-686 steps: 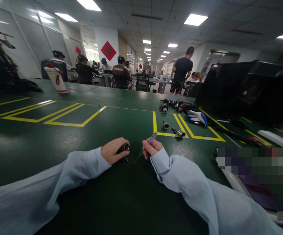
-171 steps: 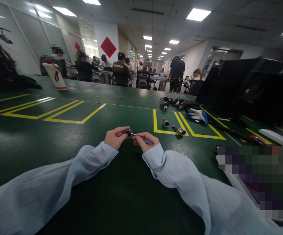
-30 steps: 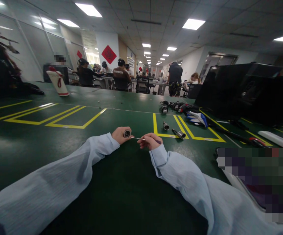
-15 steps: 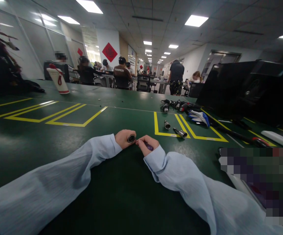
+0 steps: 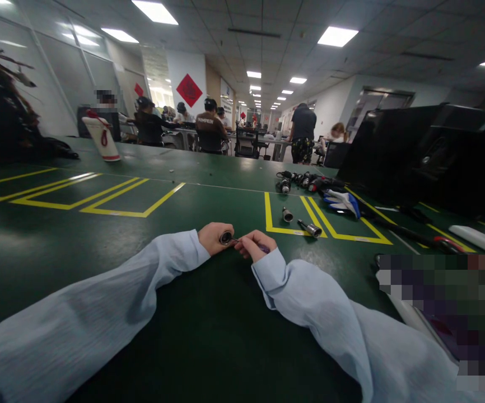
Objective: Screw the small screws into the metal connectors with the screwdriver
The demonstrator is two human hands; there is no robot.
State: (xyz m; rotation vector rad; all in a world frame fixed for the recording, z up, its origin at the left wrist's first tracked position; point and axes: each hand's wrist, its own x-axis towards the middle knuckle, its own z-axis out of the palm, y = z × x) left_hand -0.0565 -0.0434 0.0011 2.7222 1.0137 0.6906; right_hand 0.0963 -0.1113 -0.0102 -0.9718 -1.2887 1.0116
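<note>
My left hand [image 5: 213, 238] is closed around a round metal part [image 5: 226, 238], whose dark open end faces me. Close beside it, my right hand [image 5: 256, 245] grips a small screwdriver by its purple handle [image 5: 263, 248]. The thin shaft points left and meets the metal part near its edge. Whether its tip sits in a screw is too small to tell. To the right, a cup-shaped metal piece [image 5: 287, 215] and a longer metal piece with a cup end [image 5: 311, 228] lie on the green table [image 5: 209, 201].
Yellow tape [image 5: 274, 229] marks off areas of the table. Black cabled parts [image 5: 285, 186] and a blue-and-white glove [image 5: 342, 202] lie at the right, before a large black case [image 5: 393, 145]. A white cup [image 5: 103, 137] stands far left. People [image 5: 211, 120] sit and stand beyond.
My right hand has shifted slightly right, and its fingers have changed their hold on the screwdriver handle. My left hand keeps the metal part almost where it was.
</note>
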